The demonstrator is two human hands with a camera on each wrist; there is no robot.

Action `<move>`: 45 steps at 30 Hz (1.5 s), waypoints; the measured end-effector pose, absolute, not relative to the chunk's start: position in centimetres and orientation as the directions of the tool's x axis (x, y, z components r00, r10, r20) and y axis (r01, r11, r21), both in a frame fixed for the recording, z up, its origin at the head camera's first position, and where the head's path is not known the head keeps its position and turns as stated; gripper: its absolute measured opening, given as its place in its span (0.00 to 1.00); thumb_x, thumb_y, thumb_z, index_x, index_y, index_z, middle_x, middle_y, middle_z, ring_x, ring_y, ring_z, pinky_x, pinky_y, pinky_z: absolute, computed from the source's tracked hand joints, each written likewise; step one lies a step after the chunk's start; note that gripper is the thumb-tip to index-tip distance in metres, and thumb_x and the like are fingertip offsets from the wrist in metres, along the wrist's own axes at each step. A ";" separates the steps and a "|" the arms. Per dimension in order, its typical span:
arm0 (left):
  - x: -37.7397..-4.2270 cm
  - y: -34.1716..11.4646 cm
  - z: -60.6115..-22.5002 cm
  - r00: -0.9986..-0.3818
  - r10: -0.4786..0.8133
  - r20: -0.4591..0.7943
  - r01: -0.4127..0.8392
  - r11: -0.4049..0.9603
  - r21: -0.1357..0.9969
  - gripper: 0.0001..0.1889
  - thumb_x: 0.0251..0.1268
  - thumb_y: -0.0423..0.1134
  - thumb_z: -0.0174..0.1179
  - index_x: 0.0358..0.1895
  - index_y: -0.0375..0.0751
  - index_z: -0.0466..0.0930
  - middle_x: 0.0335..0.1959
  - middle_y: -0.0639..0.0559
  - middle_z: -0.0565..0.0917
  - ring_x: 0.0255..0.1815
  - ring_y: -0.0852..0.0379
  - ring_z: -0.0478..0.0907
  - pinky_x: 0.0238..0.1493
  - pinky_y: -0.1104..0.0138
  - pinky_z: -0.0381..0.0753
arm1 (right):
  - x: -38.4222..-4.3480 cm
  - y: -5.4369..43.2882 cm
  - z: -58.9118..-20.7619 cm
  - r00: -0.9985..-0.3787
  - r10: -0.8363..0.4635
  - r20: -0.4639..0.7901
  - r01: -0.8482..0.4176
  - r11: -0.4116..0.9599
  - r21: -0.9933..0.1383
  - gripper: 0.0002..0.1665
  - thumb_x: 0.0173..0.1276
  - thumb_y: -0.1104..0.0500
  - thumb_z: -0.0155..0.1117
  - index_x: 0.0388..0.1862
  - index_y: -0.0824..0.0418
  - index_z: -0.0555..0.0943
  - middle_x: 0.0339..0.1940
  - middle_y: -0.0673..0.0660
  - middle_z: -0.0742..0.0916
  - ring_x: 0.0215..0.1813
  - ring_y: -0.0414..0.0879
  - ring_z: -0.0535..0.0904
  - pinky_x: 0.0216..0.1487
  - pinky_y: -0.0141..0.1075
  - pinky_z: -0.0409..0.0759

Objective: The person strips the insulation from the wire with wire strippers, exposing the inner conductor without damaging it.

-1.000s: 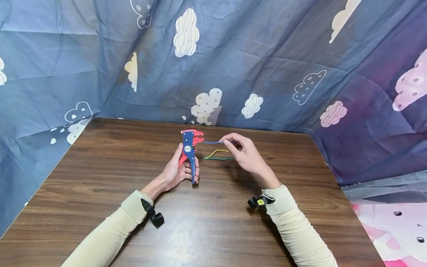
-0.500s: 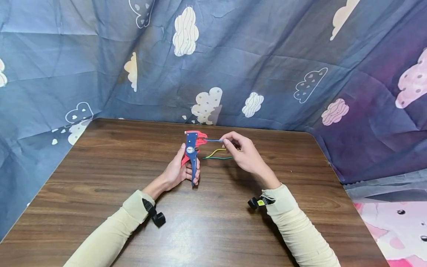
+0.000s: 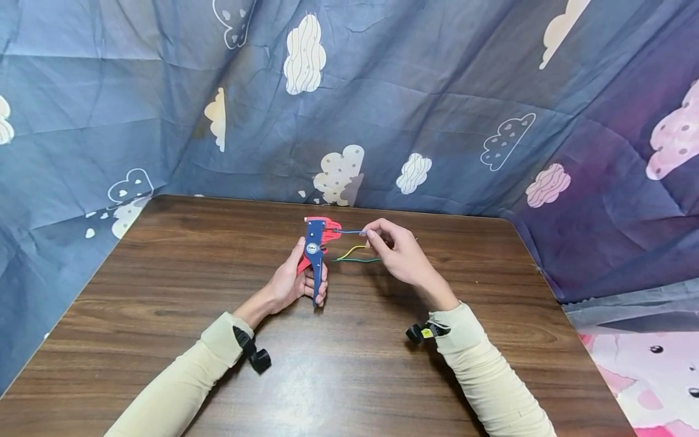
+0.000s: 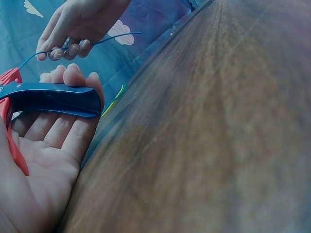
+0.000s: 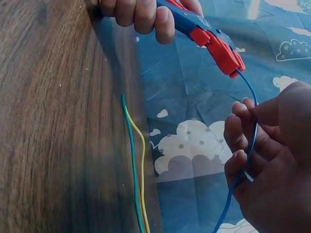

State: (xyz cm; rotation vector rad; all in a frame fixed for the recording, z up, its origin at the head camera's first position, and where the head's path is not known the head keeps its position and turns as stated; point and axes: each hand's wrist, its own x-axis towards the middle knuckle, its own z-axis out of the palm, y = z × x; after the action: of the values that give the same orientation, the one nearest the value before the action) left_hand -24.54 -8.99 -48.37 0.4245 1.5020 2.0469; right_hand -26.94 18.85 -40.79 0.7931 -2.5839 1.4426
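My left hand [image 3: 286, 282] holds a red and blue wire stripper [image 3: 314, 246] upright, its fingers curled round the blue handle [image 4: 53, 97]. The tool's red jaws face right, toward my right hand [image 3: 401, 249]. A blue wire [image 5: 254, 97] is pinched between my right thumb and fingers. One end of that wire reaches into the red jaws; the rest runs across the right palm and out past the fingers. On the table below lie a yellow wire [image 5: 143, 150] and a green wire [image 5: 133, 160], close together, partly hidden by the right hand in the head view.
The brown wooden table [image 3: 164, 291] spreads under both hands. A dark blue cloth [image 3: 262, 121] with cloud prints hangs along its back edge, and another printed cloth [image 3: 617, 182] hangs on the right. Each wrist wears a black camera.
The wire stripper in my left hand has shifted slightly right, toward the right hand, and the blue wire's end now sits in its jaws. My right hand has stayed nearly still.
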 end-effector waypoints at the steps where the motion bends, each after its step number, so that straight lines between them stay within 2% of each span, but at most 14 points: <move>1: -24.5 -9.0 -48.4 -0.793 0.605 -0.071 -0.250 -0.218 0.943 0.50 0.76 0.82 0.23 0.40 0.37 0.75 0.26 0.48 0.83 0.24 0.52 0.83 0.35 0.59 0.90 | -26.9 18.9 -40.8 -0.864 -0.401 0.306 -0.471 0.424 -0.773 0.10 0.88 0.55 0.57 0.53 0.56 0.85 0.35 0.53 0.86 0.33 0.59 0.81 0.31 0.32 0.74; 3: -24.6 -9.0 -48.4 -0.792 0.607 -0.069 -0.248 -0.216 0.944 0.50 0.77 0.82 0.23 0.41 0.36 0.75 0.26 0.47 0.83 0.25 0.52 0.84 0.36 0.59 0.91 | -27.0 18.9 -40.8 -0.864 -0.402 0.302 -0.469 0.424 -0.775 0.11 0.88 0.54 0.57 0.53 0.57 0.85 0.35 0.54 0.86 0.33 0.58 0.81 0.31 0.32 0.74; 9: -24.5 -9.0 -48.4 -0.784 0.618 -0.062 -0.234 -0.202 0.951 0.50 0.77 0.81 0.21 0.41 0.36 0.75 0.26 0.47 0.84 0.25 0.52 0.84 0.37 0.58 0.91 | -26.9 18.9 -40.9 -0.868 -0.405 0.288 -0.455 0.415 -0.788 0.11 0.88 0.53 0.57 0.54 0.55 0.84 0.34 0.55 0.85 0.34 0.65 0.80 0.30 0.32 0.74; 15: -24.5 -9.1 -48.4 -0.780 0.623 -0.055 -0.226 -0.199 0.954 0.50 0.77 0.82 0.21 0.41 0.36 0.75 0.26 0.48 0.84 0.24 0.52 0.84 0.36 0.59 0.92 | -26.8 18.7 -41.2 -0.867 -0.420 0.268 -0.438 0.388 -0.811 0.13 0.88 0.53 0.56 0.55 0.59 0.84 0.35 0.64 0.85 0.31 0.66 0.80 0.30 0.33 0.76; 18: -24.5 -9.1 -48.5 -0.781 0.622 -0.059 -0.228 -0.197 0.953 0.50 0.76 0.82 0.22 0.41 0.36 0.75 0.26 0.48 0.84 0.23 0.52 0.84 0.35 0.59 0.92 | -26.9 18.7 -41.3 -0.867 -0.418 0.271 -0.437 0.378 -0.816 0.13 0.88 0.54 0.56 0.54 0.59 0.84 0.34 0.63 0.85 0.29 0.63 0.79 0.29 0.33 0.77; 23: -24.3 -9.1 -48.5 -0.781 0.622 -0.061 -0.228 -0.193 0.954 0.50 0.76 0.82 0.21 0.40 0.36 0.75 0.25 0.48 0.84 0.23 0.53 0.84 0.35 0.60 0.91 | -27.0 18.8 -41.3 -0.870 -0.415 0.268 -0.438 0.395 -0.808 0.12 0.88 0.54 0.56 0.54 0.58 0.84 0.33 0.55 0.84 0.26 0.47 0.77 0.28 0.33 0.76; 26: -24.2 -9.2 -48.4 -0.781 0.622 -0.055 -0.222 -0.193 0.956 0.50 0.77 0.82 0.20 0.39 0.37 0.75 0.25 0.49 0.83 0.23 0.53 0.84 0.34 0.61 0.91 | -27.0 18.9 -41.4 -0.869 -0.419 0.265 -0.442 0.414 -0.796 0.13 0.89 0.52 0.56 0.54 0.57 0.85 0.33 0.53 0.85 0.26 0.43 0.75 0.28 0.33 0.75; 33: -24.2 -9.1 -48.3 -0.780 0.623 -0.057 -0.227 -0.198 0.954 0.50 0.76 0.82 0.20 0.38 0.37 0.75 0.25 0.49 0.83 0.22 0.54 0.83 0.33 0.61 0.90 | -26.8 18.9 -41.2 -0.872 -0.419 0.254 -0.436 0.426 -0.792 0.13 0.89 0.52 0.55 0.55 0.56 0.85 0.32 0.55 0.83 0.26 0.43 0.74 0.29 0.33 0.73; 40: -24.2 -9.1 -48.6 -0.776 0.628 -0.050 -0.222 -0.198 0.955 0.50 0.77 0.81 0.20 0.38 0.37 0.74 0.25 0.48 0.83 0.22 0.53 0.83 0.33 0.60 0.90 | -26.4 18.7 -41.0 -0.879 -0.421 0.225 -0.408 0.418 -0.812 0.12 0.89 0.54 0.54 0.54 0.54 0.84 0.37 0.70 0.83 0.27 0.43 0.74 0.28 0.32 0.72; 45: -24.3 -9.1 -48.5 -0.778 0.626 -0.046 -0.213 -0.194 0.958 0.50 0.76 0.82 0.21 0.38 0.37 0.74 0.24 0.48 0.82 0.21 0.53 0.82 0.32 0.60 0.89 | -26.5 18.7 -41.0 -0.877 -0.426 0.222 -0.407 0.414 -0.814 0.12 0.89 0.54 0.53 0.55 0.54 0.84 0.36 0.71 0.82 0.26 0.43 0.73 0.28 0.33 0.72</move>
State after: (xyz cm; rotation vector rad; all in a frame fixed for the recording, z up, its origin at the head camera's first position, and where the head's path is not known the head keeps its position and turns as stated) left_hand -24.27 -9.12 -48.47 0.4858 1.5288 2.0146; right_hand -26.52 18.67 -41.00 0.7827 -2.6583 1.5210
